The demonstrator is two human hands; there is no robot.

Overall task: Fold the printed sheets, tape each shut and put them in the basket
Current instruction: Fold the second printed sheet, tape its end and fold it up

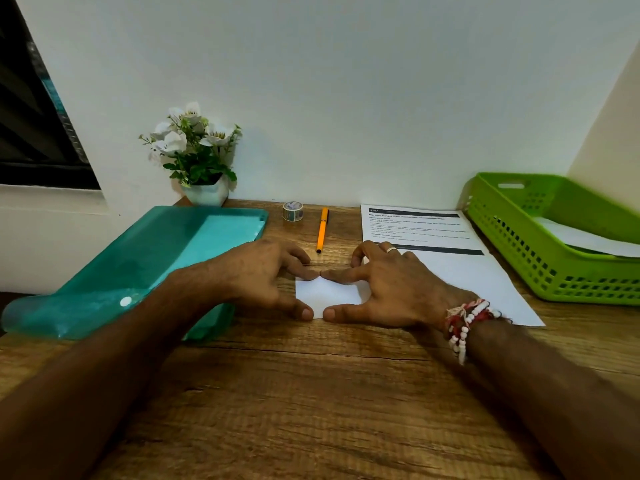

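our left hand (263, 273) and right hand (391, 285) press the folded sheet (329, 294) at the middle of the desk (311, 410), fingers (343, 274) straight (gripping nothing), so we should sweep outward, sharpening the crease.

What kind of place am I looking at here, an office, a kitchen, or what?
Probably a small home-office or study corner: a wooden desk with a printed sheet, an orange pen, a tape roll, and a green basket holding papers.

I get soft, even light, faint shadows on the desk (311, 393), a dark window (31, 116) at upper left, wide-angle bending at the edges, and slight blur on the basket (502, 244).
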